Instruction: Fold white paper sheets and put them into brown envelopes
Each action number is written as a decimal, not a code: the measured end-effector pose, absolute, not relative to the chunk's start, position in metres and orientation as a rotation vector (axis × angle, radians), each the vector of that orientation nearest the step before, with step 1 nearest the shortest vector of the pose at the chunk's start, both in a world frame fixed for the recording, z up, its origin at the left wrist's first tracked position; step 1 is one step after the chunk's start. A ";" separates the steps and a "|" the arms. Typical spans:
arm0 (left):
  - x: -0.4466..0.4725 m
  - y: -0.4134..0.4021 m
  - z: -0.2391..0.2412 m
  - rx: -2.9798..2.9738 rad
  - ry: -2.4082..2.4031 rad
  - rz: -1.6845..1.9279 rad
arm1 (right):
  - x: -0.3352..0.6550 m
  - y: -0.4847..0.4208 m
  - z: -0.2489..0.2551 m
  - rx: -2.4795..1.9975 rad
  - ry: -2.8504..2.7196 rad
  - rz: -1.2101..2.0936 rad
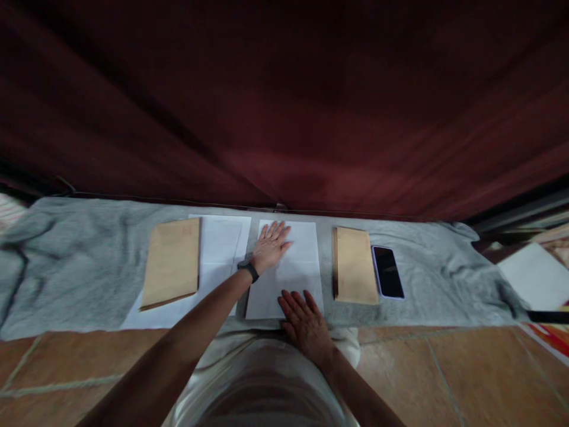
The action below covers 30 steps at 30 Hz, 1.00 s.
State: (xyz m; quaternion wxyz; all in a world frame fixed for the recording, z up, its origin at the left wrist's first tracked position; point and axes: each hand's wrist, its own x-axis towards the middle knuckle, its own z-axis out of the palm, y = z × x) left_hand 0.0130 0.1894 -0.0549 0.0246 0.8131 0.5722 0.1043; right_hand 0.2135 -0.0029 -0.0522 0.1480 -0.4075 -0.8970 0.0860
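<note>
White paper (pixel 301 267) is lying under spread, ungripping fingers: left hand (pixel 270 246) resting on its far half, right hand (pixel 306 321) over its near edge. Seemingly being smoothed; next move calling for lifting palms. Envelopes (pixel 173 261) flanking left; phone (pixel 388 271) lying right.

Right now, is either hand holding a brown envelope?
No, the left hand lies spread on the middle white paper and the right hand on its near end, with brown envelopes on both sides.

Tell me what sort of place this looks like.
Perhaps a makeshift work spot in a home, though I can't be sure: a rumpled gray cloth lies under the white paper and a phone, above a brown tiled floor.
</note>
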 end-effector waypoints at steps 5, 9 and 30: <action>-0.001 0.208 -0.054 2.423 1.863 0.308 | 0.216 -0.006 -0.052 -1.177 -2.579 0.218; -0.004 0.197 -0.051 2.344 1.927 0.401 | 0.216 -0.007 -0.050 -1.183 -2.565 0.223; -0.033 -0.001 -0.050 2.799 1.353 0.213 | 0.247 -0.015 -0.047 -1.267 -2.576 0.245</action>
